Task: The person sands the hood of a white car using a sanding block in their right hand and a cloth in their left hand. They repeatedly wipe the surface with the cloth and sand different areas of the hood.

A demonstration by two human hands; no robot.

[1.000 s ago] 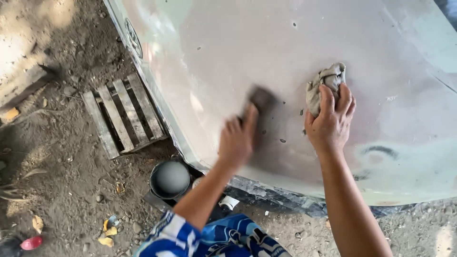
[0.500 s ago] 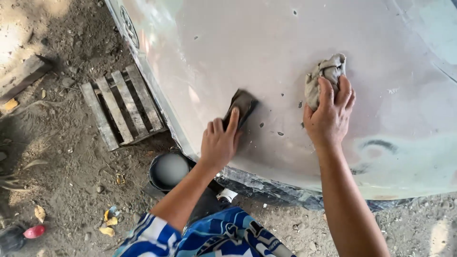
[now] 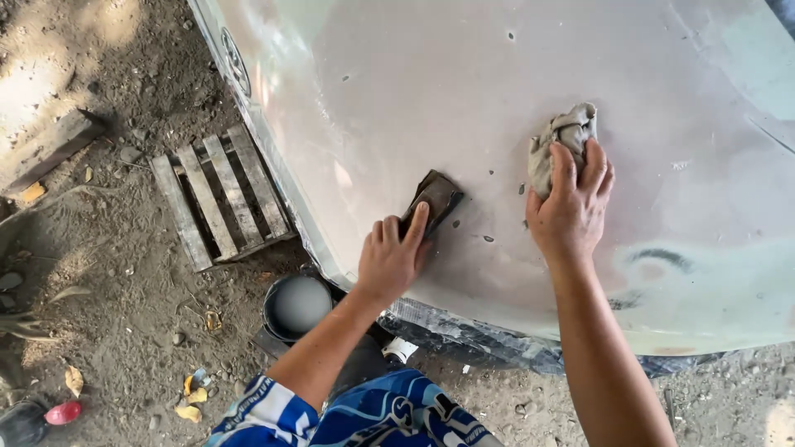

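Near lower edge of pale panel (image 3: 513, 91) — left hand (image 3: 391, 258) pressing dark sanding block (image 3: 432, 199); right hand (image 3: 571, 211) clutching grey rag (image 3: 561, 141).

The support surface is a large, pale body panel (image 3: 513, 99), slightly glossy, with small dark pits. A dark sanding block (image 3: 435, 199) lies flat against it, left of a crumpled grey rag (image 3: 559, 141). Below, bare dirt ground (image 3: 99, 273) carries a small slatted wooden pallet (image 3: 219, 199), a round dark bowl (image 3: 296, 306) and scattered dry leaves.
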